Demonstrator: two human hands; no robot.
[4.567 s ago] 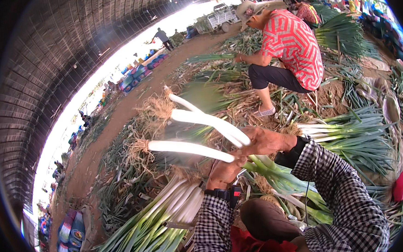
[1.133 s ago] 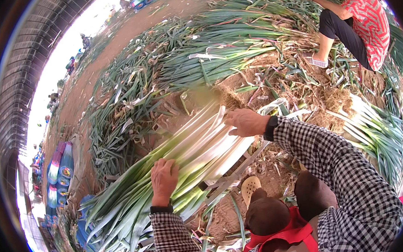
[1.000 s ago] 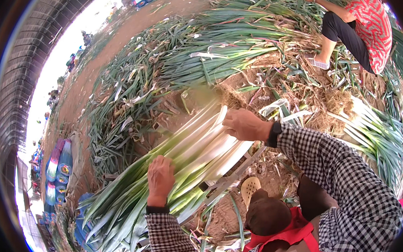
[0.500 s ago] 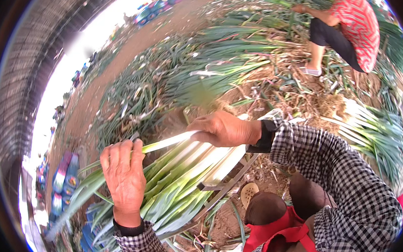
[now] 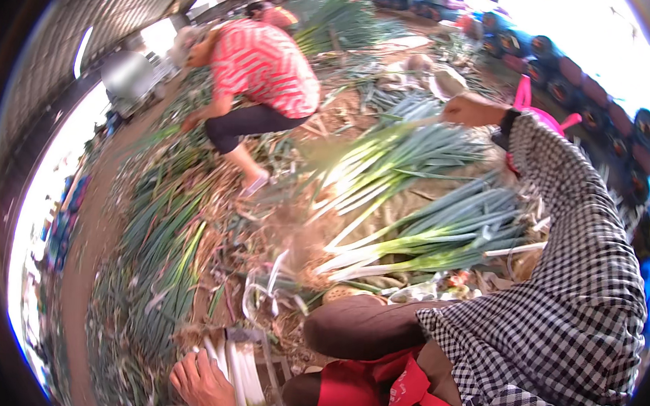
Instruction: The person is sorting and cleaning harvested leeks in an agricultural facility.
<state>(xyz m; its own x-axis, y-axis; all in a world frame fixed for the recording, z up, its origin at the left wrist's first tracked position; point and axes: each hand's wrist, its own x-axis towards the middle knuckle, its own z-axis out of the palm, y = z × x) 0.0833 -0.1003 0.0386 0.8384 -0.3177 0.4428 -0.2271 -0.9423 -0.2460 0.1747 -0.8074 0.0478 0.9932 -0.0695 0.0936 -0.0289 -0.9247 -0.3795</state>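
My right hand (image 5: 468,110) is stretched far out to the right, its fingers closed at the leafy end of a pile of leeks (image 5: 425,153). A pale, blurred leek stalk (image 5: 412,123) runs from those fingers across the pile. Low on the left, my left hand (image 5: 206,385) rests beside white leek shanks (image 5: 246,377) lying in a metal frame (image 5: 273,375). Its fingers are loosely bent and a little apart, with nothing seen in them. The leaves of these leeks are mostly cut off by the lower edge.
A second leek bundle (image 5: 450,225) lies nearer me, roots to the left. A person in a red-and-white patterned shirt (image 5: 262,69) bends over leeks spread on the ground (image 5: 161,267). Rolled bundles (image 5: 570,84) line the far right. A pink object (image 5: 542,116) is behind my right wrist.
The view has swung right. My right hand has left the leek it held over the frame and reached out to the pile on the right. My left hand has let go of the leaves.
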